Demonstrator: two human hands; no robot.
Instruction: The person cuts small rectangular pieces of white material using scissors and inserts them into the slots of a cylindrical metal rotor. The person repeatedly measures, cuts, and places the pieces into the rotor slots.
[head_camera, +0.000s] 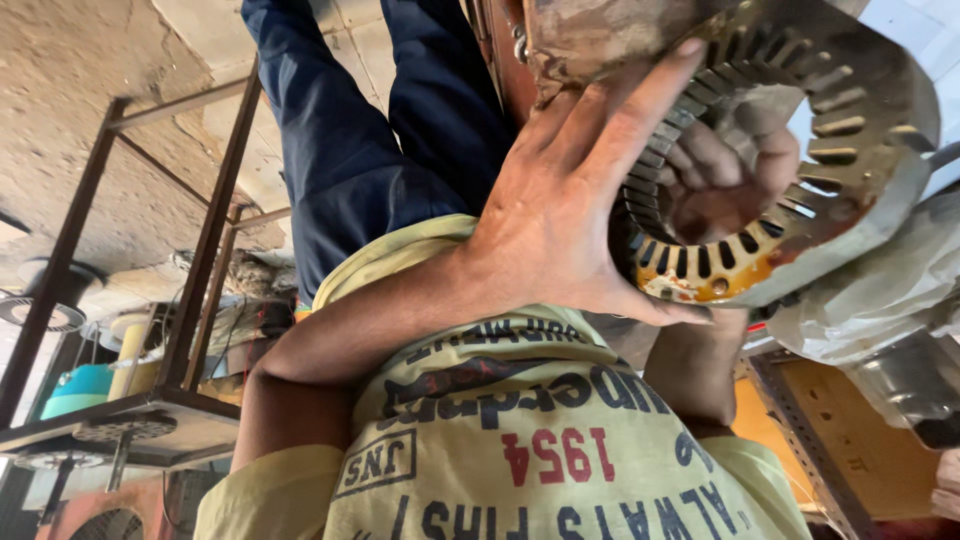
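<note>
A big round metal ring with many slots sits at about two o'clock. One hand lies flat on its outer side, fingers spread wide. The other hand is curled up inside the hole. Blue trousers are at twelve o'clock. A metal rack stands at nine o'clock.

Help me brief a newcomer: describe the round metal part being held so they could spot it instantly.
Start at the yellow printed shirt and follow the bare forearm up to the hand spread against a slotted metal ring, a motor stator. Another hand shows through its bore. Radial slots and a rusty yellow rim set it apart.
</note>
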